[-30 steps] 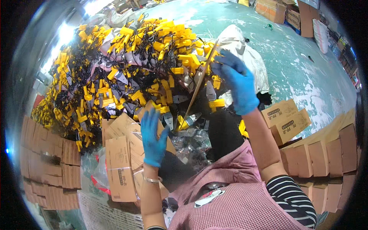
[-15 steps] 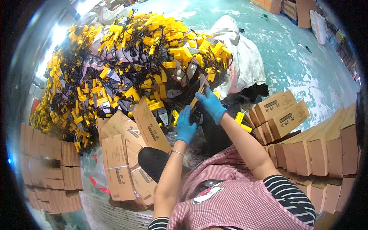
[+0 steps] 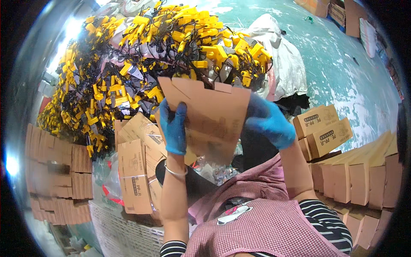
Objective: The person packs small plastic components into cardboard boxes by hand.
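Note:
A plain brown cardboard carton (image 3: 209, 113) is held up in front of me, broad side toward me, with cut flaps along its top edge and faint dark print low on it. My left hand (image 3: 173, 128), in a blue glove, is closed on its left edge. At its right edge is my right hand (image 3: 272, 122), also blue-gloved. Motion smears those fingers, and whether they grip the carton is unclear. Beyond the carton lies a big heap of yellow-handled tools (image 3: 128, 92) with grey plates and black cords.
Flat cartons tied with string (image 3: 132, 175) lean by my left knee. Stacked flat cardboard (image 3: 58, 171) stands further left, near a white perforated crate (image 3: 115, 229). Closed boxes (image 3: 329, 137) and rows of cartons (image 3: 355, 180) line the right. A white sack (image 3: 280, 55) lies behind.
The carton, formerly edge-on and thin between my hands, now faces me broadside and nearer. My hands have moved apart, the left leftward and the right rightward. The view has shifted slightly.

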The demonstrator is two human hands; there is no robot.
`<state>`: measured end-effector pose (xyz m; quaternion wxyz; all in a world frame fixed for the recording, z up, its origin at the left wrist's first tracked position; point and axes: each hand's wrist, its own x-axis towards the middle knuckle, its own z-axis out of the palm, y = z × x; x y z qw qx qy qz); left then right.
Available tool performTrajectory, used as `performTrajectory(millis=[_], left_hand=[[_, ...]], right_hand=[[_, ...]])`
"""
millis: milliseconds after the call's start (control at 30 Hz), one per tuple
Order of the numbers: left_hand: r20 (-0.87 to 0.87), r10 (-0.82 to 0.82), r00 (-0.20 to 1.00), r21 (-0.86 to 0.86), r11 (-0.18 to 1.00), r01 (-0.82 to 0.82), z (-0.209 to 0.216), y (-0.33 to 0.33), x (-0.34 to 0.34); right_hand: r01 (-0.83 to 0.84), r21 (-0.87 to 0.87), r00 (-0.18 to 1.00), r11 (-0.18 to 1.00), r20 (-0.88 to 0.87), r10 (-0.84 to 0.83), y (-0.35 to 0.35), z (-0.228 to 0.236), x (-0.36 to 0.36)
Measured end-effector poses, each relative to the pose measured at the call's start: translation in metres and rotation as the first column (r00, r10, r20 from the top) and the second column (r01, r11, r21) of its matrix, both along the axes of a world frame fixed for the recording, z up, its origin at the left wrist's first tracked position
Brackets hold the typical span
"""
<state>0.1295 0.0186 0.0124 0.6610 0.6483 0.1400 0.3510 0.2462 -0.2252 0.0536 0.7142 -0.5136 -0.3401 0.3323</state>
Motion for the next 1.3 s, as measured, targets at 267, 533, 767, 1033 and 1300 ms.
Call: performTrajectory(millis=[267, 533, 767, 1033, 1300], left_hand=[[0.015, 0.134, 0.991, 0.056, 0.989, -0.135, -0.009, -0.025, -0.021], [0.017, -0.046, 0.999, 0.003, 0.999, 0.046, -0.015, -0.049, -0.045], [0.121, -0.047, 0.992, -0.186, 0.980, 0.069, -0.042, -0.094, -0.067], [-0.244, 0.091, 0.966, 0.232, 0.972, -0.033, -0.038, -0.107, -0.089], [-0.201, -0.201, 0.959, -0.188, 0.968, 0.164, -0.037, -0.113, -0.105]], right_hand=[[-0.161, 0.029, 0.949, 0.986, 0.280, 0.147, 0.032, -0.037, -0.023], [0.045, 0.265, 0.984, 0.963, 0.152, -0.088, 0.029, -0.074, -0.023], [0.272, 0.130, 0.947, 0.953, 0.142, -0.289, 0.039, -0.092, -0.037], [0.161, -0.214, 0.983, 0.964, 0.118, -0.138, 0.022, -0.083, -0.073], [0.113, -0.154, 0.985, 0.981, -0.111, -0.131, -0.008, -0.094, -0.085]])
